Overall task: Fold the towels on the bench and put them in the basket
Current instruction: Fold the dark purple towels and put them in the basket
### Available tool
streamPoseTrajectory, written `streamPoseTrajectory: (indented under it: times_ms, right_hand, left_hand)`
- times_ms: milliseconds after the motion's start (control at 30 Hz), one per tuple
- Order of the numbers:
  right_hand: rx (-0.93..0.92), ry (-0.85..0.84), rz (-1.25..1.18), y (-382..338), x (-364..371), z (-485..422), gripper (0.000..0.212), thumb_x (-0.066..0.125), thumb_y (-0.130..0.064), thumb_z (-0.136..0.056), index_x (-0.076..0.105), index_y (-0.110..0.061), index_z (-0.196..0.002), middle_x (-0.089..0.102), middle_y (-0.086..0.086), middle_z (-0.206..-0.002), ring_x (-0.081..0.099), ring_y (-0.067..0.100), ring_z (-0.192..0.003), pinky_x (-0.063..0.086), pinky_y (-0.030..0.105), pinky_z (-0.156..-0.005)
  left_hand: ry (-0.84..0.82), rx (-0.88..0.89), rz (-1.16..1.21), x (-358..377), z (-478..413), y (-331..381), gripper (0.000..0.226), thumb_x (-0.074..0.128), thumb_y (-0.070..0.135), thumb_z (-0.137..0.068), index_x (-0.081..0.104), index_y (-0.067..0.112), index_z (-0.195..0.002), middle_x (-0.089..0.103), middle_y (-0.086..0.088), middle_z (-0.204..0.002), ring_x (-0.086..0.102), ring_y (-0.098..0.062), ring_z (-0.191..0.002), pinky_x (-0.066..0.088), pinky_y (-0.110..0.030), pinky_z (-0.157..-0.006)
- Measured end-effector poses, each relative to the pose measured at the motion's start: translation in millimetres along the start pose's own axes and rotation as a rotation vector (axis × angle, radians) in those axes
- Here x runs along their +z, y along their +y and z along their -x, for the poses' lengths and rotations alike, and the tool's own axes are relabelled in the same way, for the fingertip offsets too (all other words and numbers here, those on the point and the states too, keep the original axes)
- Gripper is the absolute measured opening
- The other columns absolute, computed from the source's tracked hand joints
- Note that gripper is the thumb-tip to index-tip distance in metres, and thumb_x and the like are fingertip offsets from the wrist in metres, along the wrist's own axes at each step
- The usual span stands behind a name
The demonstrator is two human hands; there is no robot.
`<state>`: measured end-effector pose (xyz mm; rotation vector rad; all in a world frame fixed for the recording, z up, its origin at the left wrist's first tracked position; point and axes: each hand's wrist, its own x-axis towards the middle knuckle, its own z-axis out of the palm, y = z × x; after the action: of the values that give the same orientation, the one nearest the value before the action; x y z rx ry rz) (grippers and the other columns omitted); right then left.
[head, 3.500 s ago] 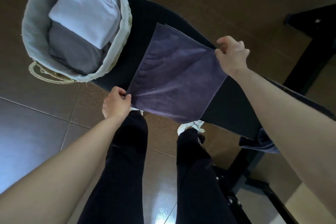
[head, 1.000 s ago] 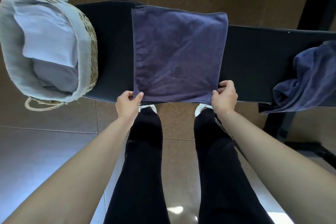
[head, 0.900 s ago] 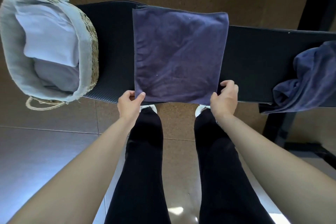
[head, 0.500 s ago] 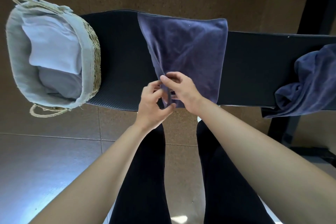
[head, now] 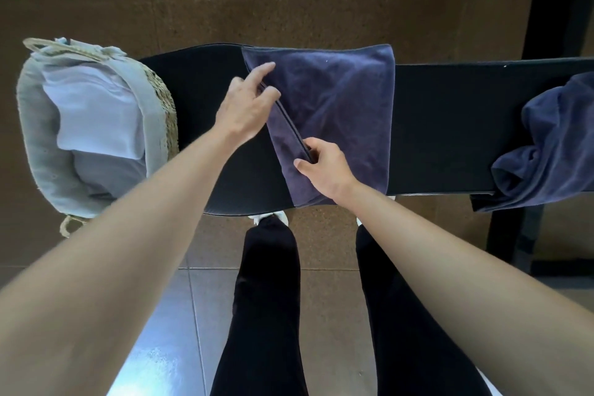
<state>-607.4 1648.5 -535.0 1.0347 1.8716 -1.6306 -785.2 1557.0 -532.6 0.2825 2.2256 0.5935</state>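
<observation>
Legs and floor
Black trousers are standing over glossy floor tiles, white shoes are peeking out at their cuffs, and what may be a dark upright post is rising at the far right.

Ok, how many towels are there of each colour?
Dark blue: 2, the half-folded towel and the crumpled towel on the bench
White: 1, the white towel in the basket
Grey: 1, the grey towel beneath it
Total: 4 towels
</observation>
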Motion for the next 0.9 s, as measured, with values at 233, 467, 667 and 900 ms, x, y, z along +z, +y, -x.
streamPoseTrajectory:
  times_ms: [233, 467, 667, 900]
  right_hand:
    - [0.058, 0.078, -0.004, 21, -20, 20, 0.005, 0.068, -0.018, -0.094, 0.070, -0.013, -0.093, 0.071, 0.001, -0.085, 0.064, 0.017, -0.081, 0.050, 0.029, -0.072]
    - [0.159, 0.158, -0.067, 57, -49, 55, 0.006, 0.069, -0.020, -0.095, 0.072, -0.016, -0.098, 0.072, -0.005, -0.089, 0.069, 0.015, -0.090, 0.059, 0.039, -0.083]
    - [0.207, 0.273, -0.073, 77, -75, 66, 0.003, 0.069, -0.017, -0.096, 0.070, -0.015, -0.094, 0.072, -0.002, -0.085, 0.067, 0.013, -0.079, 0.053, 0.021, -0.064]
    - [0.254, 0.269, 0.092, 99, -94, 57, 0.012, 0.073, -0.028, -0.092, 0.062, -0.022, -0.094, 0.066, -0.009, -0.085, 0.062, 0.006, -0.075, 0.044, 0.014, -0.059]
  left_hand:
    - [0.081, 0.090, 0.040, 6, 6, 26, 0.038, 0.058, 0.029, -0.100, 0.067, 0.022, -0.136, 0.063, -0.001, -0.126, 0.062, -0.015, -0.116, 0.054, -0.038, -0.102]
    - [0.042, 0.217, 0.120, 46, 14, 101, 0.025, 0.058, 0.032, -0.096, 0.079, 0.027, -0.110, 0.073, 0.003, -0.107, 0.070, -0.012, -0.097, 0.058, -0.042, -0.093]
    - [-0.068, 0.301, 0.020, 83, 10, 139, 0.027, 0.057, 0.030, -0.103, 0.074, 0.024, -0.123, 0.070, 0.003, -0.115, 0.065, -0.013, -0.102, 0.056, -0.034, -0.091]
    - [-0.265, 0.290, -0.045, 110, 6, 143, 0.052, 0.060, 0.037, -0.100, 0.052, 0.030, -0.150, 0.063, 0.003, -0.141, 0.060, -0.016, -0.127, 0.051, -0.041, -0.107]
